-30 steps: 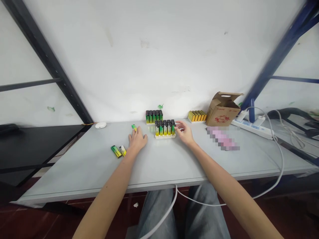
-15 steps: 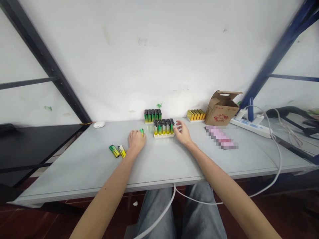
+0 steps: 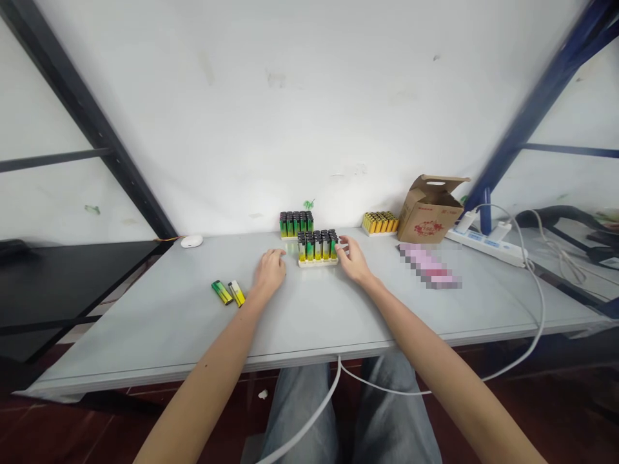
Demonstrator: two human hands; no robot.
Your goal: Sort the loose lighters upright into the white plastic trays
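Left hand (image 3: 269,272): curled loosely, contents hidden, at 9 o'clock of lighter tray (image 3: 318,248).
Right hand (image 3: 354,260): fingers spread, steadying the tray's 3 o'clock edge.

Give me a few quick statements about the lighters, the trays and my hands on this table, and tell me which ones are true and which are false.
1. The right hand touches the near tray of lighters. True.
2. Two loose lighters lie right of that tray. False: they lie left of the left hand.
3. The cardboard box is open. True.
4. The yellow lighters stand at the table's front edge. False: they stand at the back by the wall.
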